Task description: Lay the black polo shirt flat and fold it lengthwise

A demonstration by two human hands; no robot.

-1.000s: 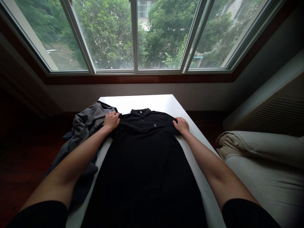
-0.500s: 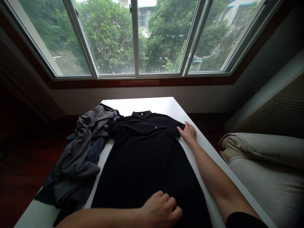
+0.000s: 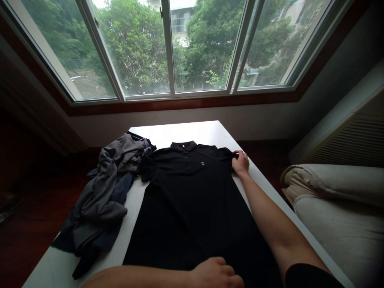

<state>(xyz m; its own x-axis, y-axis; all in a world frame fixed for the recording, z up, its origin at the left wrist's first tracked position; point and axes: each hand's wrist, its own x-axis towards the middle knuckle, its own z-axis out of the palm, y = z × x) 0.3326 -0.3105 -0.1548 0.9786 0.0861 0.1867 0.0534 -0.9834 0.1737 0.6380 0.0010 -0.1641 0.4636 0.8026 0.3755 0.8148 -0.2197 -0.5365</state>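
A black polo shirt lies flat, face up, on a white table, with its collar toward the window. My right hand rests at the shirt's right sleeve, fingers curled on the sleeve's edge. My left hand lies low at the bottom of the view on the shirt's lower part, fingers curled under against the cloth.
A heap of grey and dark blue clothes covers the table's left side and hangs over its edge. A cream cushioned seat stands close on the right. A wide window runs behind the table, with dark floor to the left.
My left hand left the shirt's left shoulder and came down to the hem. My right hand stayed by the right sleeve and now curls on its edge.
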